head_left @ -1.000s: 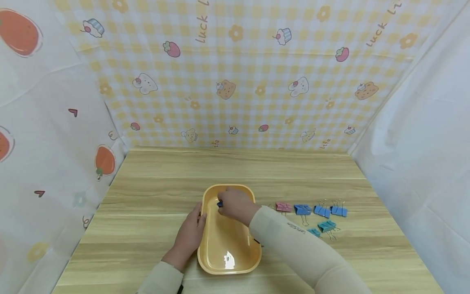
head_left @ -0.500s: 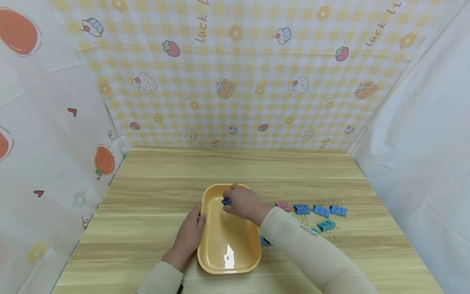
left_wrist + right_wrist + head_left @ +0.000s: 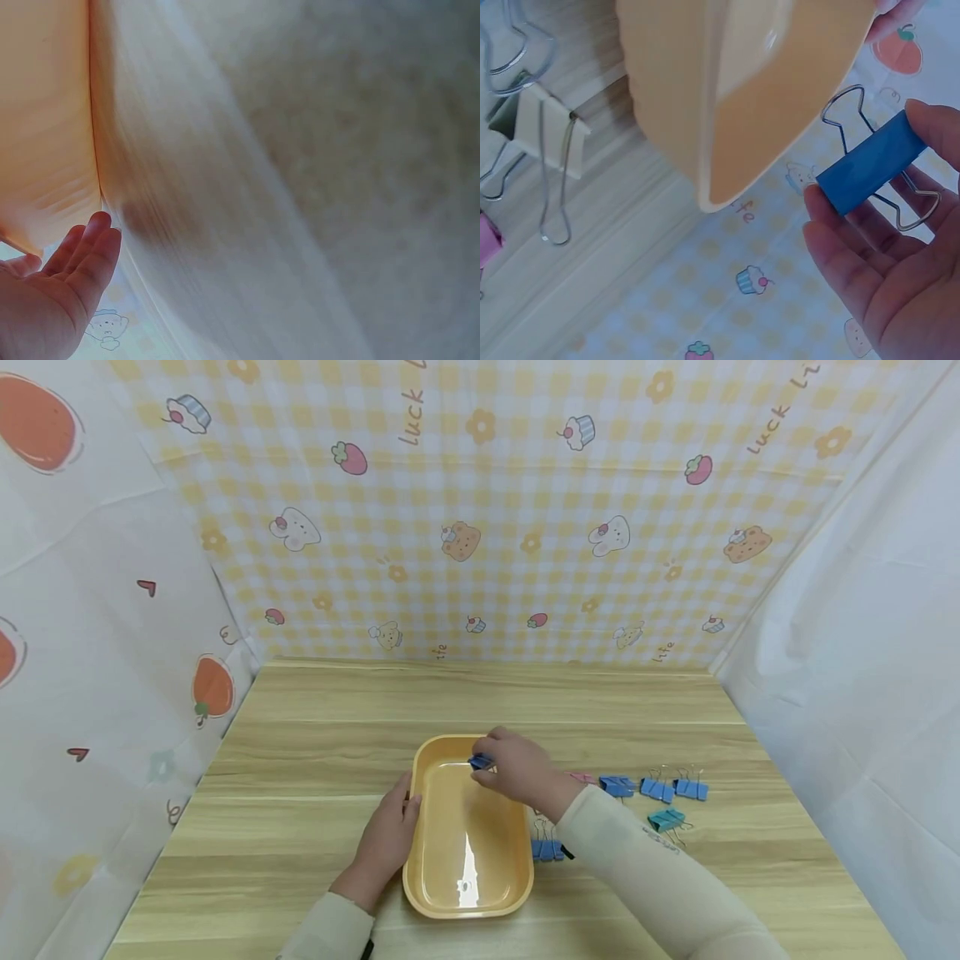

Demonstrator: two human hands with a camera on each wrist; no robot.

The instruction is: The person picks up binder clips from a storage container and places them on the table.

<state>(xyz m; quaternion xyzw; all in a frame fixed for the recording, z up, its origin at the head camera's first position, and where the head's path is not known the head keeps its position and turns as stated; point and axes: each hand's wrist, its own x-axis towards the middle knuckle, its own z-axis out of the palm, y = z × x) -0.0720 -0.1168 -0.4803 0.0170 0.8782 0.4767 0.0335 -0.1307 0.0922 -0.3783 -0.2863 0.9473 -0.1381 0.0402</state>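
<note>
A yellow rectangular tray point(image 3: 468, 827) lies on the wooden table, its long sides running away from me. Against its left wall rests my left hand point(image 3: 384, 835), with the fingers point(image 3: 90, 259) straight along the outside and the thumb near the rim. My right hand point(image 3: 525, 774) pinches a blue binder clip point(image 3: 874, 161) between thumb and fingertips, over the far right part of the tray. Both wire handles of that clip stick out in the right wrist view. In the head view the fingers cover part of the clip point(image 3: 480, 762).
Right of the tray lie blue binder clips point(image 3: 617, 787), a teal clip point(image 3: 666, 820) and a partly covered pink clip point(image 3: 581, 777). Another blue clip point(image 3: 547, 849) sits close beside the tray's right wall. A white clip point(image 3: 547, 127) shows in the right wrist view. Patterned cloth point(image 3: 480, 585) stands behind.
My right hand has risen and moved right and away with the blue binder clip, from inside the tray toward its far right rim. The left hand and tray have stayed in place.
</note>
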